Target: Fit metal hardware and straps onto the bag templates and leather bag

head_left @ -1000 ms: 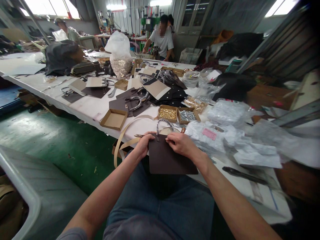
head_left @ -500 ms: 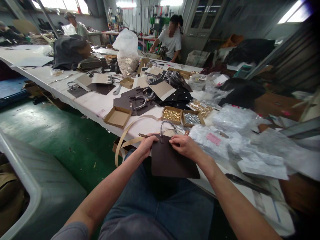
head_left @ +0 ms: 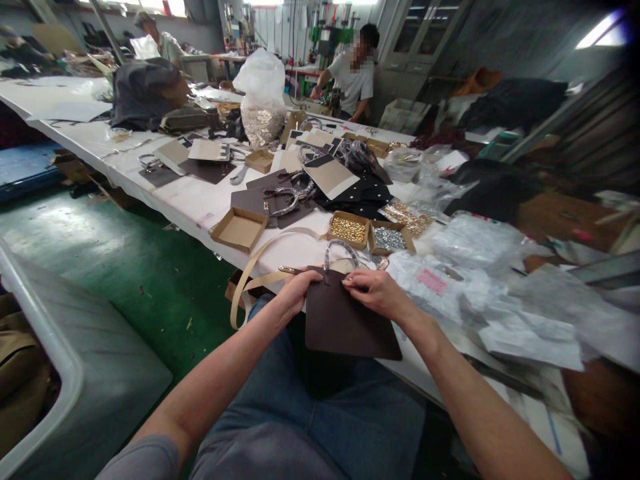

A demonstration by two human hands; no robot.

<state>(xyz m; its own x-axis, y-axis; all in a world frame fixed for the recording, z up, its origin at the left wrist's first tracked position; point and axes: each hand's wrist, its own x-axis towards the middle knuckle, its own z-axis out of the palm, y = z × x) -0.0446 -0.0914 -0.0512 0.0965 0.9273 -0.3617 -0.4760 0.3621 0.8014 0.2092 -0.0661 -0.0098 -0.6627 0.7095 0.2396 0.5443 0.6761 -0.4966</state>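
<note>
A dark brown bag panel (head_left: 350,328) hangs over my lap at the table's front edge. A plastic-wrapped handle loop (head_left: 343,245) rises from its upper edge. My left hand (head_left: 301,287) is closed on the panel's upper left corner, thumb on the near face. Close by that hand, a narrow strap end with gold-coloured metal (head_left: 288,269) sticks out to the left. My right hand (head_left: 373,291) pinches at the panel's upper right part, near the handle's other end. What lies between its fingertips is too small to make out.
Boxes of gold-coloured fittings (head_left: 349,229) and silver-coloured fittings (head_left: 388,238) stand behind the panel. A beige strap (head_left: 240,293) loops off the table edge. An open cardboard box (head_left: 240,229), more bag pieces (head_left: 250,200) and plastic bags (head_left: 470,247) surround them. A grey bin (head_left: 105,360) stands left; a person (head_left: 353,73) works across the table.
The view has shifted slightly, so the table's things sit a little further right. Both hands keep their places on the panel, with the right fingers moving only slightly.
</note>
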